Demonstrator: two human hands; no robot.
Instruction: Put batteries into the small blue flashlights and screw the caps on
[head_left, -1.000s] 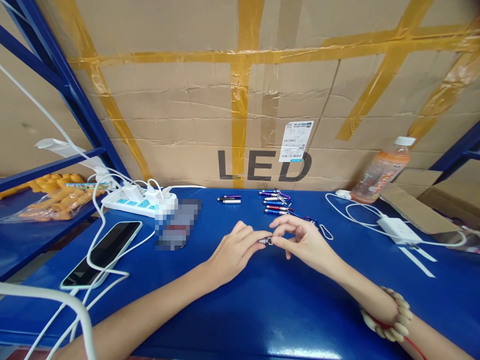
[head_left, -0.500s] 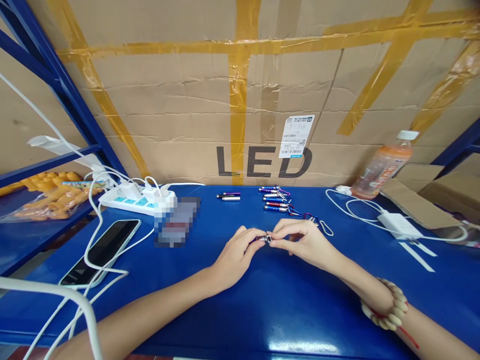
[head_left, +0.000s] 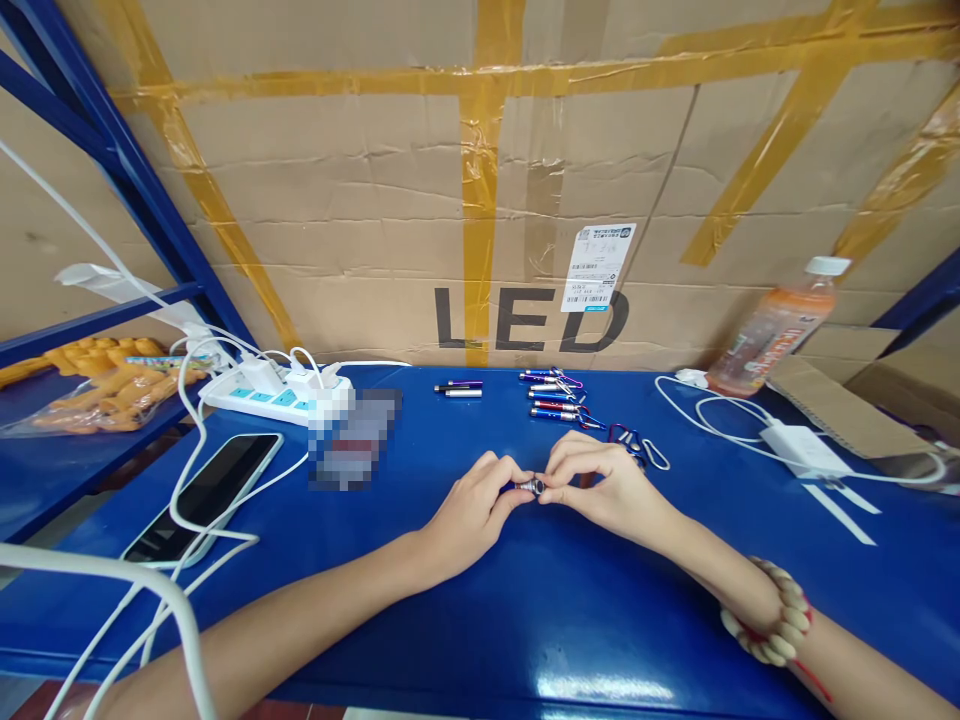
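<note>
1. Since a second ago, the fingers of the right hand [head_left: 600, 487] have been drawn in from a looser spread. The small metal torch [head_left: 532, 487] has been kept between both hands.
2. A taped cardboard box [head_left: 480, 200] marked LED is stood along the back of the blue table [head_left: 525, 620].
3. A phone [head_left: 204, 495] is laid at the left, crossed by a white cable, with a power strip [head_left: 259, 398] behind it.
4. A bottle [head_left: 772, 330] is seen at the right, beside the box.
5. A row of torches [head_left: 555, 395] is laid just beyond the hands.
6. The left hand [head_left: 472, 512] is curled, with thumb and fingertips pinched on the small metal torch's left end. The right hand is pinched on the other end. The piece is held just above the table's middle.
</note>
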